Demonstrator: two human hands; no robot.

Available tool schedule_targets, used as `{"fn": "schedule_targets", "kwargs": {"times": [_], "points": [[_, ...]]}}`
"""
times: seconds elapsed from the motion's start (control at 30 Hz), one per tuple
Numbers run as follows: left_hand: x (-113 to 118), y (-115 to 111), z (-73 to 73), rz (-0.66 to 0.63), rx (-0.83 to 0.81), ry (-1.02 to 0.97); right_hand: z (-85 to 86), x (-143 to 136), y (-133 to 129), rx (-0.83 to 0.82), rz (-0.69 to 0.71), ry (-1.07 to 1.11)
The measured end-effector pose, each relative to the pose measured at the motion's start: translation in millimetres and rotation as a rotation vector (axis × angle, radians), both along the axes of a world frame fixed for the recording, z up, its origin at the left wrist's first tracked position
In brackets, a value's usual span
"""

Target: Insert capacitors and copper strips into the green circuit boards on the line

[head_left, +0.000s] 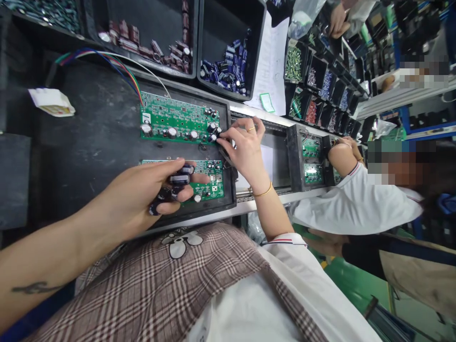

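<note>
Apron (142,285) below, left hand (144,185) curled round several capacitors (180,179).
Right hand (247,147) nearer the upper board (160,111): cluster (213,128) just left of nearly closed fingertips, grip unclear.

- A conveyor (246,207) is edged with pale metal rails.
- Green floor (344,281) is seen below the conveyor, toward the right of the view.
- Blue-framed racks (432,131) are placed beyond the conveyor's far end, with dark bins (423,117) held on them.
- A pale ledge (386,101) is seen above the conveyor's far end.
</note>
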State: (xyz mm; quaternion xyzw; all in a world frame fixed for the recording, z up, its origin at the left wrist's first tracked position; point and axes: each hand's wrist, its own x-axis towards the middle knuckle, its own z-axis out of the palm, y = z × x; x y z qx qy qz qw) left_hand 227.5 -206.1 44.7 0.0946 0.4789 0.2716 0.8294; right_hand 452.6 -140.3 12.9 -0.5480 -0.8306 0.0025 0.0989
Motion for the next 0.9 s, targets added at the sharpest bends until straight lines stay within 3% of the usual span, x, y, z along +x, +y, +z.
{"fn": "schedule_targets", "kwargs": {"times": [0.27, 0.4, 0.5, 0.6, 0.67, 0.77, 0.9], "points": [[6.6, -1.5, 4.5, 0.114, -0.019, 0.052, -4.0, -3.7, -1.1, -0.022, -0.001, -0.063], [7.4, -1.9, 4.9, 0.093, -0.025, 0.056, -3.1, -3.8, 1.7, -0.024, 0.009, -0.055], [9.8, -3.6, 7.3, 0.039, -0.041, 0.062, 20.5, -5.0, -15.4, -0.050, 0.043, 0.015], [15.6, -10.8, 13.6, -0.064, -0.026, 0.018, 52.1, -8.8, -52.6, -0.175, 0.203, 0.154], [21.2, -20.8, 17.6, -0.105, -0.077, -0.025, 61.9, -9.5, -77.8, -0.257, 0.276, 0.227], [29.3, -43.2, 15.5, -0.125, -0.227, -0.087, 49.3, -3.7, -98.6, -0.277, 0.189, 0.288], [33.6, -70.7, -3.7, -0.224, -0.264, -0.207, 14.7, 6.1, -97.8, -0.300, 0.091, 0.216]]}}
